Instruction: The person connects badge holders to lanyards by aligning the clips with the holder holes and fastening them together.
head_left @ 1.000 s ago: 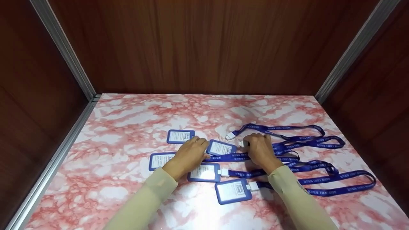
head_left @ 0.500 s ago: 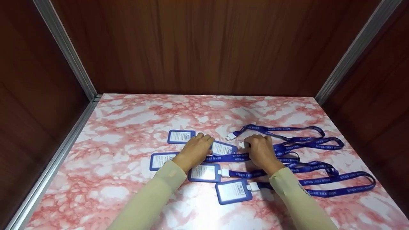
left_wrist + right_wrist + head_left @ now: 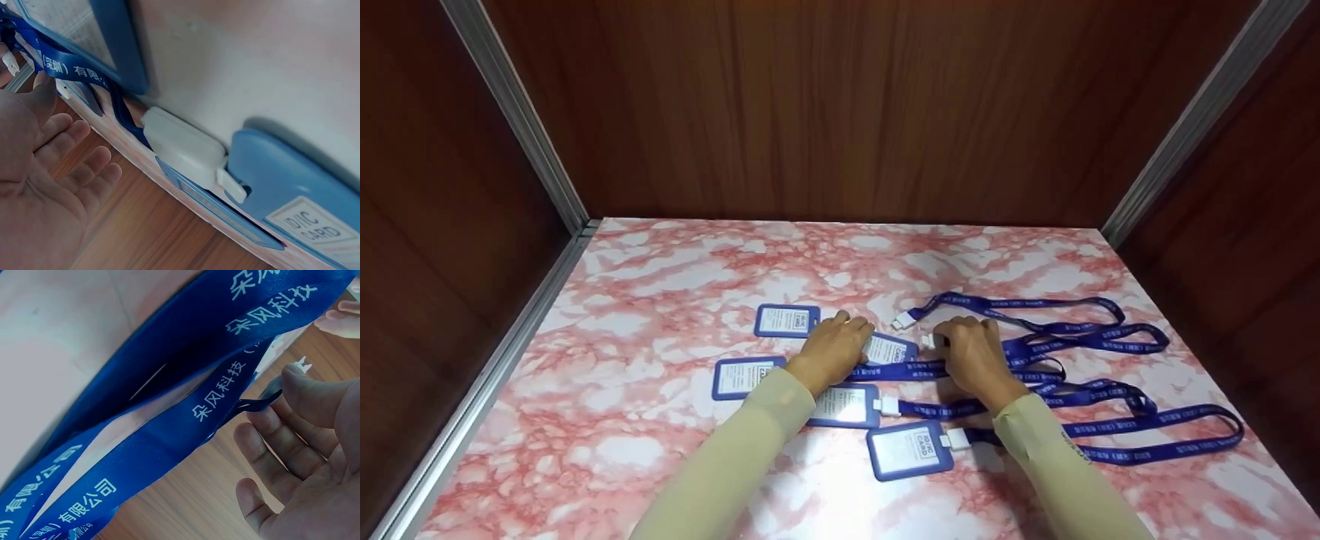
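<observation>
My left hand (image 3: 834, 349) covers the left part of a blue badge holder (image 3: 891, 348) in the head view, its fingers loosely extended. In the left wrist view those fingers (image 3: 93, 169) are spread. My right hand (image 3: 976, 360) pinches the white clip (image 3: 931, 340) of a blue lanyard (image 3: 1080, 342) between thumb and fingers, just right of that holder. Beneath both hands runs another lanyard strap (image 3: 904, 370). Another badge holder (image 3: 786, 321) without a strap lies left of my left hand. A loose lanyard's white clip (image 3: 903, 321) rests beyond the pinched one.
Nearer to me lie more badge holders: one at the left (image 3: 746, 377), one under my left forearm (image 3: 847, 406), and one in front (image 3: 911, 451). The latter two have clipped lanyards stretching right. Wooden panels (image 3: 840, 112) wall the marbled table (image 3: 675, 262).
My left hand has shifted right, from between the two far badge holders to over the left part of the right one. The right hand stays with the clip.
</observation>
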### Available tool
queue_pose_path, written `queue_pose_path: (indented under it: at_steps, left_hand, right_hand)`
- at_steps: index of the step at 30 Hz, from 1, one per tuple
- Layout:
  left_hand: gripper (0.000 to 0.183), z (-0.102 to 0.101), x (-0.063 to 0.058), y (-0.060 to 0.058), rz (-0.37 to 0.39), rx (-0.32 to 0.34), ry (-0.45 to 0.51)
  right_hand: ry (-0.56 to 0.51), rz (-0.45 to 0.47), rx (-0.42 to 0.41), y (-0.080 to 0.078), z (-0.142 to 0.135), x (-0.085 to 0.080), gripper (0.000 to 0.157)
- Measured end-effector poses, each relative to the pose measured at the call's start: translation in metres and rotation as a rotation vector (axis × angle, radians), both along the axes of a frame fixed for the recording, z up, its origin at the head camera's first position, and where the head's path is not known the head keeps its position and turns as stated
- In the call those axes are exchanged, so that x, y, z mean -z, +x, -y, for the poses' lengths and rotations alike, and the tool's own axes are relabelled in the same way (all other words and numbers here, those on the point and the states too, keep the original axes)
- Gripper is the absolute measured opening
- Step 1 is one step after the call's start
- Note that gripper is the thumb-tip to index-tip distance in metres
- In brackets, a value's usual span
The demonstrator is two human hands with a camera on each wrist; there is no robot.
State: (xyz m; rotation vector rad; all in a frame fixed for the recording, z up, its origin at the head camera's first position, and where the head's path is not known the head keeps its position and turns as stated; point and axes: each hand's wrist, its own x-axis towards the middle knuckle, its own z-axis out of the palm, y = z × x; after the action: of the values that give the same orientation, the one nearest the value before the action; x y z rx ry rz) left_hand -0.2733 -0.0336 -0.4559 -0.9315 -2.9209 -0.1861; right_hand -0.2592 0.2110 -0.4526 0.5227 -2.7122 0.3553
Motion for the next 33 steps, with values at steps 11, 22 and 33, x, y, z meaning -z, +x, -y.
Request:
queue_pose_path:
  at_steps: [11,22,33]
  left_hand:
    - [0.040,-0.0064,0.0053,-0.0015,0.057,-0.003,-0.067]
    - [0.036,-0.0047,0.0058,-0.0015,0.048,-0.013,-0.059]
    - [0.034,0.0009,0.0043,0.0008,0.055,-0.035,-0.030]
  right_hand:
    - [-0.020,0.018,-0.002,0.0005,-0.0015,0.0029,0.025]
    - [-0.009,0.022,-0.004,-0.0016,-0.0010,0.0030,0.021]
    - [0.000,0.027,-0.015,-0.0047,0.0026,0.0028,0.019]
